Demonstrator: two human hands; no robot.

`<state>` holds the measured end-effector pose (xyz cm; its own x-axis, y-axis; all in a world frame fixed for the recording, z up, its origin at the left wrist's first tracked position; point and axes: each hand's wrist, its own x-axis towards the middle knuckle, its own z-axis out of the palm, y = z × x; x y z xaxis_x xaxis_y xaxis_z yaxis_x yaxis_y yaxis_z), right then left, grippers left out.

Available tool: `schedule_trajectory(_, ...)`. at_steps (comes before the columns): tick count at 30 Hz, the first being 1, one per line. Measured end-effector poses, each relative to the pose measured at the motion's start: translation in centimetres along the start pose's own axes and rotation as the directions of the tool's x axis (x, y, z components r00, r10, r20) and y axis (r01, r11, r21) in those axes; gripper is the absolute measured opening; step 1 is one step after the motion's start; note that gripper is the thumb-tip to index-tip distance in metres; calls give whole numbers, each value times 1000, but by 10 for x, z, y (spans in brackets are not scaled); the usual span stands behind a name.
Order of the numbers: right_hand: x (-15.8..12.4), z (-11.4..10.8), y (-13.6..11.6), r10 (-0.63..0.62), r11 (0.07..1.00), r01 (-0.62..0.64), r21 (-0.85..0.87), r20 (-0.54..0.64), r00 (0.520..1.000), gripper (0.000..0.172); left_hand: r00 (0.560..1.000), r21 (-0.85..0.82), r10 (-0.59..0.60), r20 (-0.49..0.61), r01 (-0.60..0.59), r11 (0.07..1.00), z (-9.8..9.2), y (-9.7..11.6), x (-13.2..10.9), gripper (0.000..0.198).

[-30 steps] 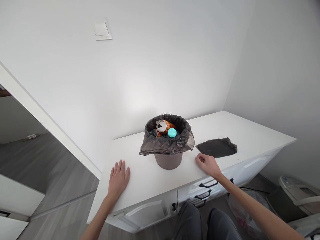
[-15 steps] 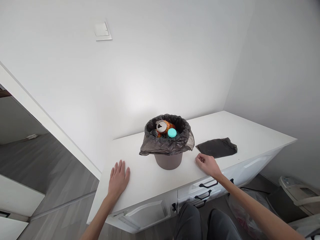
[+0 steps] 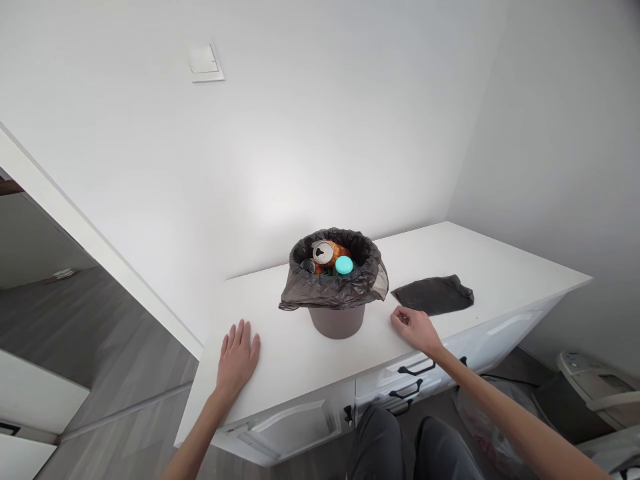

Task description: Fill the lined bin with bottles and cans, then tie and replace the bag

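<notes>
A small brown bin (image 3: pixel 337 321) lined with a dark plastic bag (image 3: pixel 333 288) stands on the white counter (image 3: pixel 500 267). Inside it lie an orange drink can (image 3: pixel 327 253) and a teal cap (image 3: pixel 344 265). My left hand (image 3: pixel 238 352) lies flat on the counter, left of the bin, fingers stretched out and holding nothing. On the bin's right side rests my right hand (image 3: pixel 415 328), fingers loosely curled against the counter top with nothing in them. A folded dark bag (image 3: pixel 434 295) lies just beyond that hand, apart from it.
Drawers with black handles (image 3: pixel 416 370) sit below the counter's front edge. A light switch (image 3: pixel 204 60) is on the wall above. A grey bin or appliance (image 3: pixel 597 387) and a plastic bag (image 3: pixel 480 413) stand on the floor at right.
</notes>
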<state>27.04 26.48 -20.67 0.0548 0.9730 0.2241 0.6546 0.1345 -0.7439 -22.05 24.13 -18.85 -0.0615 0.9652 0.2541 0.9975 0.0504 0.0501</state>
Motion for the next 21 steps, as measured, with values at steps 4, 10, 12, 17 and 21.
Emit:
schedule_trajectory(4,1,1,0,-5,1000,5,-4,-7,1000,25,1000,-12,-9,-6,9,1000,-1,1,0,71)
schedule_trajectory(10,-1,2,-4,10,1000,-10,-10,-9,1000,23,1000,-33,-23,14,23,999,-10,4,-5,68)
schedule_trajectory(12,-4,3,-7,46,999,-46,14,-1,999,23,999,-51,-31,24,32,998,-12,6,-8,68)
schedule_trajectory(17,-10,-3,-24,83,983,-97,157,94,992,33,999,-88,-38,6,39,995,-12,12,-19,68)
schedule_trajectory(21,-4,-18,-63,99,815,-221,535,247,964,52,1000,-126,-7,-26,4,992,-14,23,-32,66)
